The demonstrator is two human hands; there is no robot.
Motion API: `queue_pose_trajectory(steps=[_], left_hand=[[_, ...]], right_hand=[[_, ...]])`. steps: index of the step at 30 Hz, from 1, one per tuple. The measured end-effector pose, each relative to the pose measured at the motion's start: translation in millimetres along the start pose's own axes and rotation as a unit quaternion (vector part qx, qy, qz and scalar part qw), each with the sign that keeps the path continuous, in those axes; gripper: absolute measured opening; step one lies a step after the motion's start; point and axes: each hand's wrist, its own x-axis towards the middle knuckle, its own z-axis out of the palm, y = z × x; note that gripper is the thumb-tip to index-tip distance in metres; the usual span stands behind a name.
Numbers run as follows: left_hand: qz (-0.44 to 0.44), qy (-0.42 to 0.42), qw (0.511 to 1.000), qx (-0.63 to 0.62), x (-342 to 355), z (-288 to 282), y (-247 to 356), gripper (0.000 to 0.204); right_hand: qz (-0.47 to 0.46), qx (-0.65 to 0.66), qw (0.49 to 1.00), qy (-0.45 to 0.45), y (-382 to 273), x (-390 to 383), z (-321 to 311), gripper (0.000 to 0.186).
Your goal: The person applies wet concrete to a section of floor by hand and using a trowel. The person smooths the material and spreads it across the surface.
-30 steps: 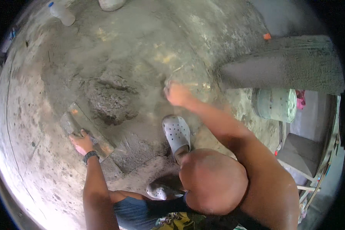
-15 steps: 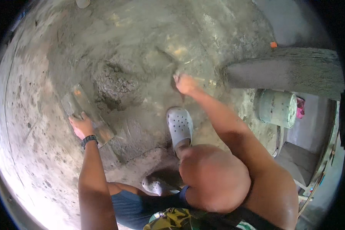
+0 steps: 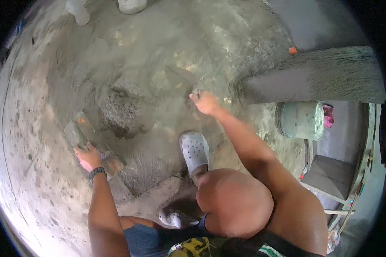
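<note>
- Left hand [image 3: 88, 156]: fingers curled down over the handle of a rust-stained plastering float [image 3: 92, 143], gripping it; the float lies flat on the wet cement floor [image 3: 158, 51], just left of the mortar heap [image 3: 120, 113].
- Left forearm: extends straight up from the lower edge, a dark wristband [image 3: 97, 172] at the wrist.
- Right hand [image 3: 205, 102]: fingers closed on the handle of a trowel [image 3: 182, 77], whose blade rests on the floor to the upper right of the mortar heap.
- Right arm: stretched forward above a bent knee and a grey perforated clog [image 3: 195, 150], which stands to the right of the heap.
- Change from half a second earlier: the right hand has shifted slightly further from the heap with the trowel blade now visible; the left hand's grip on the float is unchanged.
- Surroundings: a grey bucket [image 3: 301, 121] stands far right of the heap, below a rendered wall edge [image 3: 313, 81].
</note>
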Motion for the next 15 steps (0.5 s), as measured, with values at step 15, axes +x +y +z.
queue_pose_trajectory(steps=[15], left_hand=[[-0.048,-0.037,0.998,0.034,6.5,1.8,4.8,0.073]], right_hand=[[0.066,-0.076,0.967,0.232,58.1,249.4,-228.6,0.08]])
